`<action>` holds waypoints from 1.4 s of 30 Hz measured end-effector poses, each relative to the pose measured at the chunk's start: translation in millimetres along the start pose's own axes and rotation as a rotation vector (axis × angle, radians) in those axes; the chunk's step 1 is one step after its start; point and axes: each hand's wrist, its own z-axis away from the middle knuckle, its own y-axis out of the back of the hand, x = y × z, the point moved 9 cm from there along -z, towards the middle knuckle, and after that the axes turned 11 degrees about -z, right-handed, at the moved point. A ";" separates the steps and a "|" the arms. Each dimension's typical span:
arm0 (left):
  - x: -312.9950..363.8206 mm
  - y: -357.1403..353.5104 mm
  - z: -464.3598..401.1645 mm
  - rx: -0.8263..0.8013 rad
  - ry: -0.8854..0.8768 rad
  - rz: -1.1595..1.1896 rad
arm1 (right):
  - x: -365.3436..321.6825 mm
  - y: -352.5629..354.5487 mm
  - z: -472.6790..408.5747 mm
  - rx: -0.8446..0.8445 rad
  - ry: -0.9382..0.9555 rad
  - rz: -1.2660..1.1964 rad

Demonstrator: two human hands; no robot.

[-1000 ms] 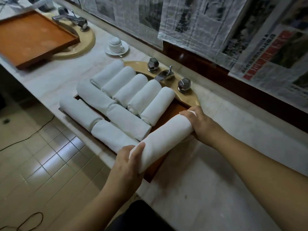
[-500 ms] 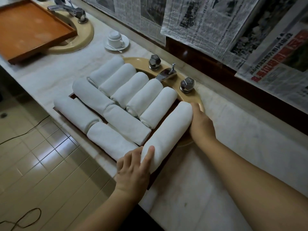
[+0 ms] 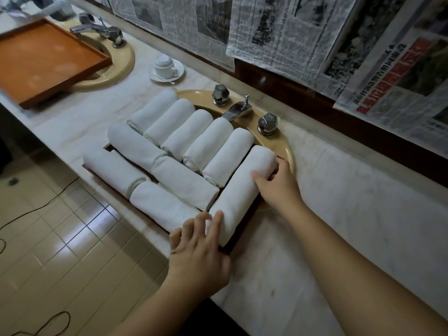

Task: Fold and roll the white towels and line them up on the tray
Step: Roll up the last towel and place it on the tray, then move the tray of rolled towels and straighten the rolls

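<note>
A: On the marble counter [image 3: 339,226], what is lying across the near basin?

B: A dark wooden tray [image 3: 236,241] is sitting over the yellow basin [image 3: 281,144], carrying ten rolled white towels. Five rolls [image 3: 191,134] are lying side by side along the far edge, beside the faucet [image 3: 238,110]; four more [image 3: 155,175] are lying in two pairs along the near-left side.

A: And the tenth?

B: The newest roll [image 3: 242,190] is lying along the tray's right edge, touching the ends of its neighbours.

A: How are the hands engaging it?

B: The right hand [image 3: 278,183] is curling its thumb and fingers around the roll's far end. The left hand [image 3: 198,253] is resting loosely extended fingers against the near end, gripping nothing.

A: What else is appearing in the field?

B: A second, orange tray [image 3: 48,61] is resting over the far basin [image 3: 121,66]; a cup on a saucer [image 3: 166,67] is standing between the basins; newspaper sheets [image 3: 303,32] are hanging on the wall.
</note>
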 end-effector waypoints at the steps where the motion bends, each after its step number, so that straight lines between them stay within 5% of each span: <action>1: -0.4 4.4 -3.2 0.006 0.023 0.002 | 1.4 -4.3 4.9 0.013 -0.021 -0.028; 9: 4.2 -18.0 -28.1 -0.101 0.031 -0.091 | 12.8 -18.9 22.8 0.118 -0.207 -0.226; 14: -6.1 11.6 -36.5 0.018 -0.036 -0.078 | 22.1 -15.3 33.5 0.196 -0.299 -0.135; 18: -93.1 54.9 -90.4 0.156 0.226 0.032 | 37.7 -22.6 40.1 0.189 -0.418 -0.166; 22: -238.0 47.5 -169.5 0.041 0.627 0.064 | 43.8 -32.7 42.7 0.196 -0.474 -0.224; 26: -331.4 0.3 -222.9 -0.237 0.755 0.077 | 48.0 -49.9 47.2 0.173 -0.540 -0.316; 31: -344.1 -48.0 -254.0 -0.471 0.726 0.406 | 52.1 -62.0 49.3 0.131 -0.613 -0.413; 42: -326.8 -54.6 -245.5 -0.424 0.770 0.645 | 63.5 -49.9 58.0 0.290 -0.608 -0.423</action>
